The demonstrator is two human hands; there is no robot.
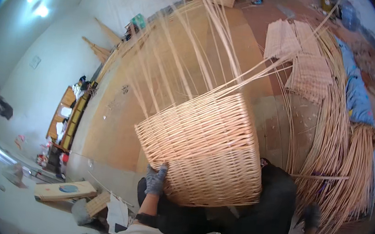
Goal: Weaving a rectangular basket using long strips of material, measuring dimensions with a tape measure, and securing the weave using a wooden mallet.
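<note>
A half-woven wicker basket (206, 152) rests tilted across my lap, with long unwoven stakes (194, 61) fanning up from its far edge. My left hand (155, 180), in a grey glove with the thumb tip bare, grips the basket's lower left edge; its other fingers are partly hidden. Away from the basket, at the lower right, is my gloved right hand (312, 216). It hangs beside a large bundle of loose willow rods (332, 158), and blur keeps its fingers from showing clearly.
Woven panels (312, 76) lie at the far right, near blue cloth (357, 91) under the rods. A wooden cabinet (68, 118) stands along the left wall. A long box (66, 191) and scraps sit at the lower left. Brown boards (121, 123) cover the floor ahead.
</note>
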